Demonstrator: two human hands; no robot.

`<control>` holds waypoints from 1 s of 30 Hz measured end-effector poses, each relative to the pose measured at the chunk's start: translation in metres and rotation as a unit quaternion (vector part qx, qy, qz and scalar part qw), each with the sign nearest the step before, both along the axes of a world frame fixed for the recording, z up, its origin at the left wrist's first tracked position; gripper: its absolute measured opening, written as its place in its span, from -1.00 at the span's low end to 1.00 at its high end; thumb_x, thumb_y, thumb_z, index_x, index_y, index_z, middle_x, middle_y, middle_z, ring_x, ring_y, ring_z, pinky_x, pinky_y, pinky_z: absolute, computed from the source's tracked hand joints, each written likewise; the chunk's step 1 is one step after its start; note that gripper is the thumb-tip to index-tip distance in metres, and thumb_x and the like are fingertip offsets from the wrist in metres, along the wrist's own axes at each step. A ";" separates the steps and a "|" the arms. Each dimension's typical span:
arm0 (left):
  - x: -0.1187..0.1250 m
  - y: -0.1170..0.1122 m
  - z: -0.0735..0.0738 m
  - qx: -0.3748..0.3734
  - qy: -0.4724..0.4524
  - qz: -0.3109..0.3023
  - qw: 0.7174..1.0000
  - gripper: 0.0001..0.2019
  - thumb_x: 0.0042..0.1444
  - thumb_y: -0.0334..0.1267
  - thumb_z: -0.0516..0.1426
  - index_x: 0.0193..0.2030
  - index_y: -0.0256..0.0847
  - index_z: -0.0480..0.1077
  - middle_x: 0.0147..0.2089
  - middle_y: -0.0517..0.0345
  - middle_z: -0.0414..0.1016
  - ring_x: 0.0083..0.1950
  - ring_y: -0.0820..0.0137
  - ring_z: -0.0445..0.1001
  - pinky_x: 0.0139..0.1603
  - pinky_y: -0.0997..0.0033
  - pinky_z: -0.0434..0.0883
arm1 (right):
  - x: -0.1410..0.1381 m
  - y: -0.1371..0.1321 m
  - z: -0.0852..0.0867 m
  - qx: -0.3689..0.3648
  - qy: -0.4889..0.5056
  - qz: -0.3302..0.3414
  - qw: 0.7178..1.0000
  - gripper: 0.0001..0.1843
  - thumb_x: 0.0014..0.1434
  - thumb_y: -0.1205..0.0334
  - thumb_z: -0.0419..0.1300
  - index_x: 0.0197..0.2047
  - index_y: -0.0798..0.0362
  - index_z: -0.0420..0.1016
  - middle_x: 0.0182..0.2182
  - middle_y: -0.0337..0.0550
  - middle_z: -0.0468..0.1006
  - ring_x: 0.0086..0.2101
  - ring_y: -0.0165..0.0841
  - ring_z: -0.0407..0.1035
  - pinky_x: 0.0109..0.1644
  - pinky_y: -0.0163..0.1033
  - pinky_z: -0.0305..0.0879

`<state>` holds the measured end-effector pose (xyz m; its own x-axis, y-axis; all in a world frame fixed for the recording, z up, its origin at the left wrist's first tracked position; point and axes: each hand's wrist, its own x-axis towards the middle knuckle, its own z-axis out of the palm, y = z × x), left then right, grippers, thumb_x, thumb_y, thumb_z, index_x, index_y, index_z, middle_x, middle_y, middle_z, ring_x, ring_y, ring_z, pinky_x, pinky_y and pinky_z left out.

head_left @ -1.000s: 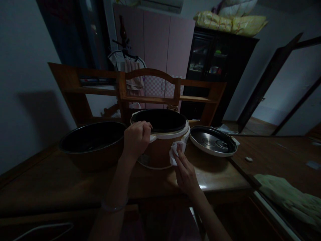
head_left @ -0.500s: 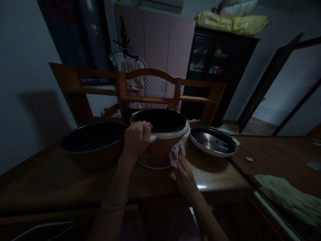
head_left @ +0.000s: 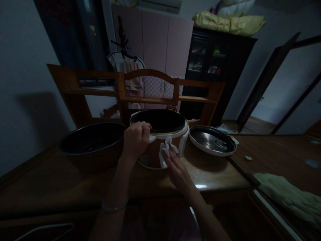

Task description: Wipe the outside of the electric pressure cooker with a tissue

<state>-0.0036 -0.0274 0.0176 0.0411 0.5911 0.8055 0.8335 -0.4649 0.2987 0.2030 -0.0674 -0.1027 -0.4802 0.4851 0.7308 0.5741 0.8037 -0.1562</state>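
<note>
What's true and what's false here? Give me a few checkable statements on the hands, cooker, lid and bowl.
1. The left hand grips the cooker at its rim. True.
2. The right hand presses a white cloth against the cooker's side. True.
3. The lid is closed on the cooker. False: it lies on the table, right of the cooker.
4. The bowl stands right of the cooker. False: it stands left.

Counted: what stands on and about one wooden table (head_left: 220, 175)
Two hands, a left hand (head_left: 136, 139) and a right hand (head_left: 178, 171); one cooker (head_left: 160, 121); one loose lid (head_left: 212, 140); one wide dark bowl (head_left: 92, 142); one white cloth (head_left: 164, 151); one green cloth (head_left: 286, 195); one bracelet (head_left: 114, 205); one dark cabinet (head_left: 215, 67)
</note>
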 end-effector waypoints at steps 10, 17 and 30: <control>-0.001 -0.001 0.001 -0.001 0.006 -0.005 1.000 -0.56 0.39 -0.23 -0.19 -0.29 -0.18 0.49 -0.30 0.07 0.54 -0.21 0.29 0.48 -0.13 0.29 0.29 | -0.003 0.000 0.021 0.043 0.075 -0.041 0.995 -0.29 0.38 0.56 -0.23 0.52 -0.04 -0.18 0.47 -0.05 -0.02 0.44 -0.15 -0.16 0.45 0.22 0.05; 0.000 -0.001 0.001 -0.002 0.000 -0.005 1.000 -0.55 0.39 -0.22 -0.19 -0.29 -0.18 0.48 -0.29 0.06 0.54 -0.19 0.29 0.49 -0.12 0.30 0.31 | 0.006 0.002 0.019 0.071 0.056 -0.041 0.995 -0.32 0.37 0.59 -0.17 0.48 -0.01 0.01 0.43 -0.03 0.11 0.42 -0.14 -0.09 0.44 0.19 0.13; -0.001 0.000 0.000 -0.003 0.008 -0.010 1.000 -0.56 0.40 -0.23 -0.20 -0.29 -0.17 0.46 -0.29 0.08 0.53 -0.18 0.29 0.49 -0.10 0.28 0.31 | 0.031 -0.011 0.007 0.009 0.364 -0.183 0.913 -0.71 0.31 0.27 0.20 0.09 -0.04 0.50 -0.07 -0.11 0.64 -0.07 -0.25 0.56 0.00 -0.15 0.50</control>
<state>-0.0042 -0.0276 0.0179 0.0664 0.5942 0.8016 0.8289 -0.4801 0.2871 0.2336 -0.0783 -0.0952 0.3282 0.5001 0.8014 0.5536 0.5856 -0.5921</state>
